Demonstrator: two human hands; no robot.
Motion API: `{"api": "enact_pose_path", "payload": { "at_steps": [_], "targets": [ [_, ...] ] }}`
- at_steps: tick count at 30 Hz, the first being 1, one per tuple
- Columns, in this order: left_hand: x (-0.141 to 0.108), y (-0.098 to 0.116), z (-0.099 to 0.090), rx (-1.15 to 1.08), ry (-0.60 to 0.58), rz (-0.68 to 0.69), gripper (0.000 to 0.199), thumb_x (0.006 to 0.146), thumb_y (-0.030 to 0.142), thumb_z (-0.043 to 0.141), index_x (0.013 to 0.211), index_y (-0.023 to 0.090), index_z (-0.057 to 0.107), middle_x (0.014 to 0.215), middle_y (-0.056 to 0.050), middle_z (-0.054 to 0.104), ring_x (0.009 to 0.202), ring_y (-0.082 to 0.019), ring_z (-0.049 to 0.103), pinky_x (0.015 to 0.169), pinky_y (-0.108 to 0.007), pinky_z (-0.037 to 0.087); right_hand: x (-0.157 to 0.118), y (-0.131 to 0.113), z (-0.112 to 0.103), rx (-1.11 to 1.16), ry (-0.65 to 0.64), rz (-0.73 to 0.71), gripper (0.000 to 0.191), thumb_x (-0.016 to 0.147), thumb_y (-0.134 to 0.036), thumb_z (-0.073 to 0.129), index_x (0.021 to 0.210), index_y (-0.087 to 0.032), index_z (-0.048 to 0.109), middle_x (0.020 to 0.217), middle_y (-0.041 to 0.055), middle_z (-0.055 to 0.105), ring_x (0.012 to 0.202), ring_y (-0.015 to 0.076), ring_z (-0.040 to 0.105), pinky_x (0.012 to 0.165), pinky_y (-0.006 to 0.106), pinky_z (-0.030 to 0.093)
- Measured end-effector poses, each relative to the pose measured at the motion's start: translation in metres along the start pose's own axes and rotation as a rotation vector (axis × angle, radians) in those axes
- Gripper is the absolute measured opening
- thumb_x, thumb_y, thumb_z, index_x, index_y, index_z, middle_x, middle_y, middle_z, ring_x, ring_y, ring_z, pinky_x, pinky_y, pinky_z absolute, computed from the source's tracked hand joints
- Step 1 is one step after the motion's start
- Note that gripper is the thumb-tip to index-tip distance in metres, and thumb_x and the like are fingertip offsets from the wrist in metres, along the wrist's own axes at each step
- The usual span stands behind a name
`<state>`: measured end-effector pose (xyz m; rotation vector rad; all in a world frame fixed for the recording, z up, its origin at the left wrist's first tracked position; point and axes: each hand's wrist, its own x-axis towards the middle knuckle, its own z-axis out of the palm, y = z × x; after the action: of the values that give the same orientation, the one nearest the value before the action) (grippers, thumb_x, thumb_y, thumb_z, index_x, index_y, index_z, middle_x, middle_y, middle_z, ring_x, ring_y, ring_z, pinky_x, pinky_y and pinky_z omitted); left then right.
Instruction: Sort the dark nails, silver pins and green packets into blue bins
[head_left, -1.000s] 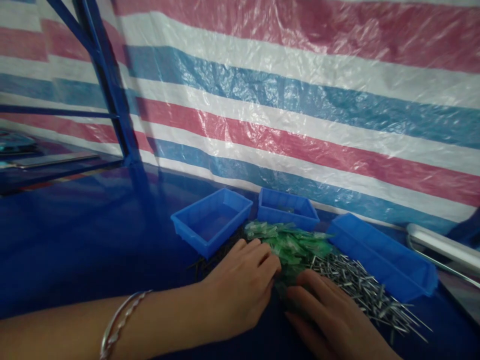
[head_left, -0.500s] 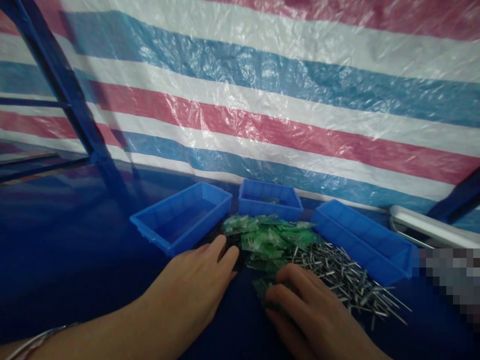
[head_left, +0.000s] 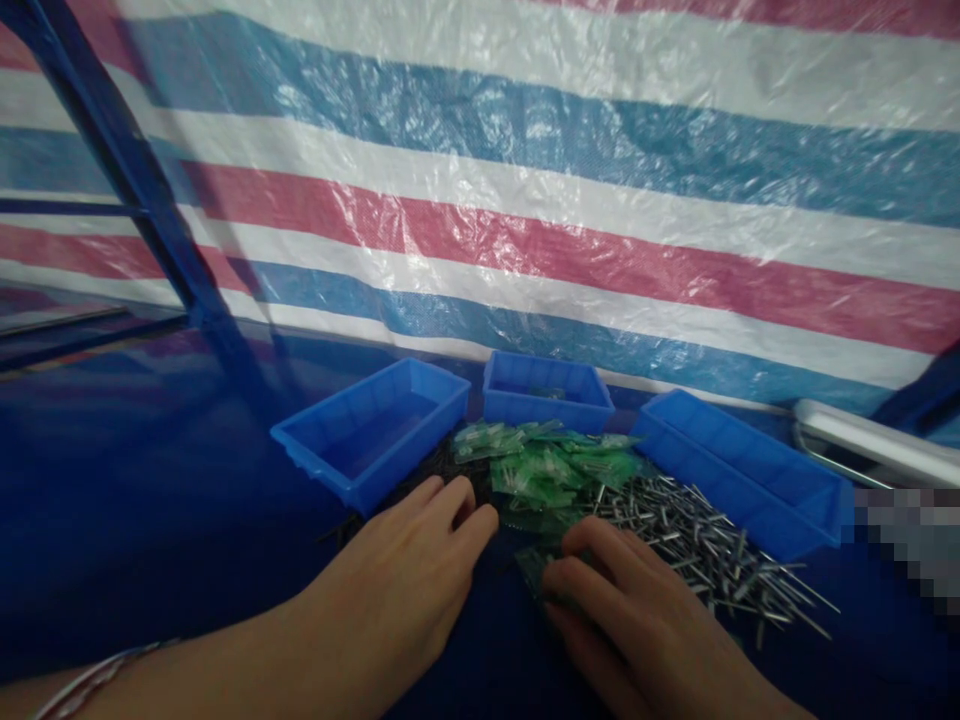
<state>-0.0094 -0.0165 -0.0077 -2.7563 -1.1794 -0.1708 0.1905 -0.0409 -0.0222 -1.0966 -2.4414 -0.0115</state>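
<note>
green plastic pieces (head_left: 547, 470) lie heaped outside blue bins (head_left: 367, 440), just past the left hand (head_left: 397, 570), grip apart; the right hand (head_left: 622, 610) cups some, grip unclear.

A: What's the tarp (head_left: 525, 200) like?

B: Striped — broad bands of pinkish red, white and blue, repeating across it in that order.

A: And the bins (head_left: 371, 430)?

B: Plain bright blue, all three, with a ribbed pattern along their walls.

A: What about the frame (head_left: 127, 170) and the surface (head_left: 150, 480)?

B: Both blue too, but darker, the surface almost navy.

A: Anything green?

B: Just the packets (head_left: 547, 470), a translucent green, heaped in a patchy jumble.

A: And the pins (head_left: 697, 540)?

B: Silver-grey, scattered in a criss-cross spray — the bracelet (head_left: 97, 675) is silvery too, and the bar (head_left: 874, 445) is a pale silver-white
</note>
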Motion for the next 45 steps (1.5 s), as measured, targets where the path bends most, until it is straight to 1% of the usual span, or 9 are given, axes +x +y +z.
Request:
{"api": "enact_pose_path", "payload": {
  "at_steps": [3,6,11,17,21,29,33,38,45],
  "targets": [
    [0.0,-0.001,0.0,0.036,0.031,0.053,0.036,0.071,-0.007,0.038,0.089,0.014,0.062,0.091,-0.007,0.061,0.086,-0.024,0.055,0.082,-0.04,0.05,-0.001,0.0,0.0,0.003,0.003,-0.009,0.013,0.078,-0.008,0.056,0.079,-0.02,0.061,0.078,0.0045,0.06,0.07,0.0168,0.058,0.06,0.027,0.05],
    [-0.001,-0.002,0.0,-0.035,0.106,0.06,0.036,0.072,-0.007,0.036,0.088,0.014,0.061,0.088,-0.007,0.06,0.083,-0.024,0.055,0.079,-0.04,0.05,0.0,0.0,0.0,0.003,0.018,-0.012,0.013,0.076,-0.007,0.057,0.078,-0.019,0.061,0.078,0.0045,0.06,0.069,0.0165,0.058,0.058,0.026,0.05],
    [-0.002,-0.001,0.001,-0.206,0.053,-0.002,0.03,0.076,-0.004,0.036,0.083,0.015,0.059,0.084,-0.007,0.055,0.08,-0.023,0.051,0.073,-0.036,0.048,0.001,-0.001,0.001,-0.001,0.034,-0.02,0.012,0.075,-0.007,0.059,0.076,-0.019,0.06,0.077,0.0042,0.06,0.068,0.016,0.057,0.058,0.026,0.049],
    [-0.003,-0.001,0.006,-0.366,0.094,0.003,0.03,0.073,-0.004,0.034,0.084,0.015,0.054,0.088,-0.007,0.052,0.085,-0.023,0.049,0.077,-0.037,0.045,0.001,0.0,0.001,-0.002,0.024,-0.001,0.013,0.075,-0.007,0.061,0.076,-0.02,0.059,0.078,0.0034,0.06,0.067,0.0146,0.057,0.059,0.024,0.049],
    [-0.004,-0.002,0.009,-0.397,0.118,0.02,0.031,0.07,-0.004,0.033,0.084,0.016,0.054,0.087,-0.006,0.051,0.084,-0.023,0.048,0.075,-0.036,0.043,0.0,0.0,0.0,0.002,0.012,-0.006,0.013,0.075,-0.007,0.06,0.076,-0.02,0.059,0.078,0.0034,0.06,0.068,0.0149,0.057,0.059,0.025,0.049],
    [-0.002,-0.006,0.014,-0.381,0.206,0.076,0.033,0.074,-0.005,0.031,0.086,0.017,0.053,0.088,-0.005,0.052,0.083,-0.021,0.047,0.075,-0.032,0.041,0.001,-0.003,-0.003,-0.021,-0.007,-0.001,0.013,0.074,-0.007,0.062,0.078,-0.019,0.061,0.078,0.0041,0.061,0.068,0.0166,0.057,0.059,0.027,0.05],
    [-0.002,-0.008,0.018,-0.417,0.241,0.087,0.035,0.08,-0.005,0.027,0.086,0.019,0.052,0.086,-0.003,0.052,0.081,-0.019,0.046,0.071,-0.029,0.039,0.002,-0.002,-0.003,-0.02,-0.021,-0.002,0.013,0.074,-0.007,0.061,0.079,-0.019,0.061,0.079,0.0042,0.061,0.069,0.017,0.057,0.059,0.028,0.05],
    [-0.001,-0.01,0.018,-0.441,0.238,0.103,0.035,0.085,-0.003,0.025,0.088,0.019,0.052,0.086,-0.003,0.051,0.078,-0.018,0.046,0.068,-0.028,0.038,-0.001,-0.001,-0.002,-0.009,-0.022,-0.003,0.012,0.076,-0.008,0.059,0.079,-0.019,0.061,0.079,0.0041,0.061,0.068,0.0163,0.057,0.059,0.027,0.049],
    [-0.001,-0.008,0.02,-0.486,0.278,0.08,0.033,0.089,-0.001,0.026,0.091,0.019,0.052,0.091,-0.003,0.05,0.083,-0.018,0.046,0.071,-0.029,0.037,0.0,-0.002,-0.002,-0.012,-0.028,-0.006,0.014,0.076,-0.006,0.057,0.078,-0.019,0.06,0.078,0.0033,0.06,0.068,0.0142,0.056,0.059,0.023,0.047]
  ]
}}
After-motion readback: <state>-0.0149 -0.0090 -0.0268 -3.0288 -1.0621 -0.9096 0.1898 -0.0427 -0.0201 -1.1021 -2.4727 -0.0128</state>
